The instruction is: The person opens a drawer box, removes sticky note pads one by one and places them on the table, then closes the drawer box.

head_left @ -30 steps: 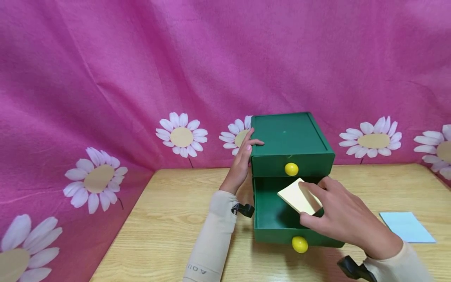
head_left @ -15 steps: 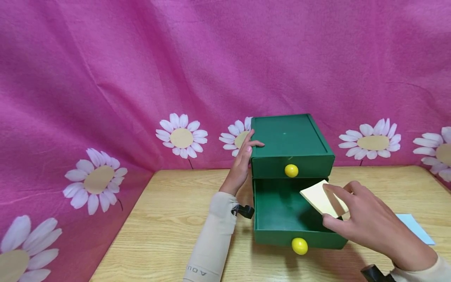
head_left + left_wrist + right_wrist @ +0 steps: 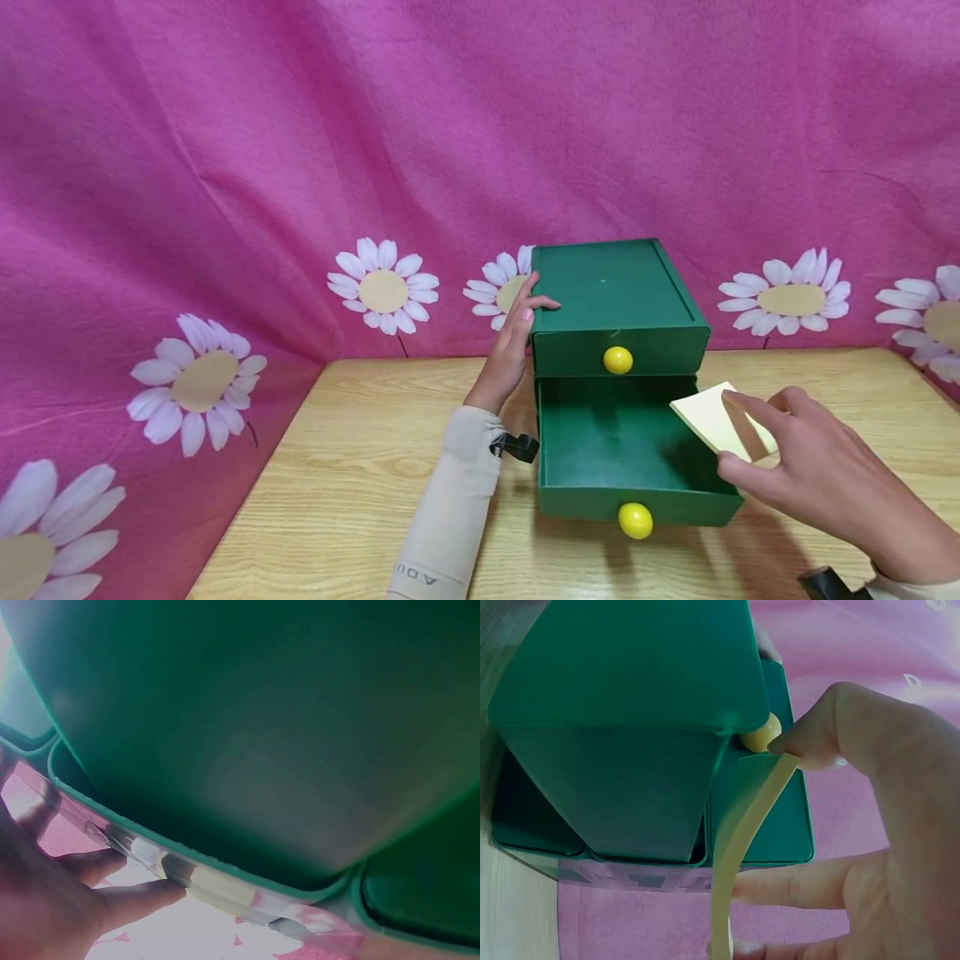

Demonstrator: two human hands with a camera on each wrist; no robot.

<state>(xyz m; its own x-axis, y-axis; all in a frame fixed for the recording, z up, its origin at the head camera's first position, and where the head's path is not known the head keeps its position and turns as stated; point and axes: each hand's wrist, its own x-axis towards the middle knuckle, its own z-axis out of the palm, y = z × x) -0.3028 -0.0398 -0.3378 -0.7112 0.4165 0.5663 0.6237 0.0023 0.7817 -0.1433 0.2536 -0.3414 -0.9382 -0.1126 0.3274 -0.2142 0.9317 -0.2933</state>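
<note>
A green drawer cabinet [image 3: 609, 287] stands on the wooden table, the drawer [image 3: 577, 503] below its top one pulled out. My left hand [image 3: 507, 358] rests on the cabinet's left side, one finger over the top edge; the left wrist view shows its fingers [image 3: 142, 900] extended along that side. Just right of the open drawer, my right hand [image 3: 817, 475] pinches a pale yellow sticky note pad [image 3: 705, 421] between thumb and fingers. In the right wrist view the pad [image 3: 739, 832] bends slightly, edge-on. The drawer's visible inside holds nothing.
Round yellow knobs [image 3: 618, 360] stick out from the drawer fronts. Bare wood of the table [image 3: 375, 467] extends to the left. Behind it hangs a pink cloth [image 3: 450, 150] printed with white daisies.
My right hand has carried the yellow sticky note pad rightward from inside the drawer to past its right side. The light blue pad on the table is now hidden behind that hand. Left hand unmoved.
</note>
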